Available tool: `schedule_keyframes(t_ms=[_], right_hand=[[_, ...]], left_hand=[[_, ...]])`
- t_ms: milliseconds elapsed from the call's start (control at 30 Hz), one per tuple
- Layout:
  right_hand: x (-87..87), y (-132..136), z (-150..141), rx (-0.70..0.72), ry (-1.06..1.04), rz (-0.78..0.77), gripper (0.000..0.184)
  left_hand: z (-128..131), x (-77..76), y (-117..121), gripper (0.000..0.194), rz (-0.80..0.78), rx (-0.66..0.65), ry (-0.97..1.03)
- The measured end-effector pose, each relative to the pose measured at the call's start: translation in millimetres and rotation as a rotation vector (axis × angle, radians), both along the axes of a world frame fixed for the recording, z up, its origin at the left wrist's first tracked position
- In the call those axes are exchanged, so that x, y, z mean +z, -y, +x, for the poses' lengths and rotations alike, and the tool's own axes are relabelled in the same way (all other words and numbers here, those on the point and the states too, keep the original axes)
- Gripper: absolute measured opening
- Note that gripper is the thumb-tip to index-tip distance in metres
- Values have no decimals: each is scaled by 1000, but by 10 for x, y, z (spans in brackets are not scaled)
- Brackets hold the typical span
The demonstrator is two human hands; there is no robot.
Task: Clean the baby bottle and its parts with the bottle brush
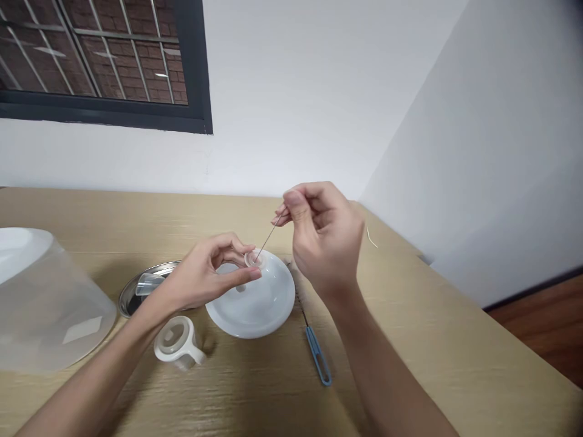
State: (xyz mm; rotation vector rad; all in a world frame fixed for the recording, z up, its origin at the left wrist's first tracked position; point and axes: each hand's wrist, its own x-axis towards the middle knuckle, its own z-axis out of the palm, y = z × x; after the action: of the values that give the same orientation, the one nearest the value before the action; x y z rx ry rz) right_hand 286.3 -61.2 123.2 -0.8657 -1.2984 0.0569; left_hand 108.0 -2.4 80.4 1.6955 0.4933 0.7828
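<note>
Above a white plate (246,315), my left hand (218,267) pinches a small clear ring-shaped piece (254,259) between thumb and fingers. My right hand (325,233), held higher, grips a thin wire-like rod (271,235) between thumb and forefinger. The rod slants down to the clear piece, and its lower tip appears to reach inside it. A brush with a blue looped handle (319,358) lies to the plate's right, its dark bristle end by the rim. On the left stands a white ring-topped piece with a handle (175,337).
A steel dish (125,294) with a clear plastic cup (148,284) is partly behind my left forearm. At far left sits a large translucent tub (54,309). A thin pale strip (372,238) lies on the wooden table (410,340); walls and a barred window (104,54) stand behind.
</note>
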Motion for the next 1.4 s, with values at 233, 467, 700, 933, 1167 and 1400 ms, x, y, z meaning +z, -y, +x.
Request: schedule_keyframes(t_ms=[233, 467, 700, 933, 1167, 1400], right_hand=[[160, 102, 11, -157, -82, 180, 10], [309, 294, 50, -292, -93, 259, 10], [256, 248, 2, -245, -27, 221, 8], [202, 266, -18, -305, 128, 273, 12], [40, 148, -167, -71, 185, 21, 10], [-58, 4, -144, 10, 183, -142, 11]], left_hand=[[-65, 6, -21, 26, 158, 119, -172], [-127, -54, -113, 30, 167, 135, -186], [-98, -4, -25, 26, 159, 117, -155], [-85, 8, 4, 26, 170, 115, -148], [-21, 18, 42, 29, 113, 130, -68], [11, -18, 10, 30, 38, 137, 37]])
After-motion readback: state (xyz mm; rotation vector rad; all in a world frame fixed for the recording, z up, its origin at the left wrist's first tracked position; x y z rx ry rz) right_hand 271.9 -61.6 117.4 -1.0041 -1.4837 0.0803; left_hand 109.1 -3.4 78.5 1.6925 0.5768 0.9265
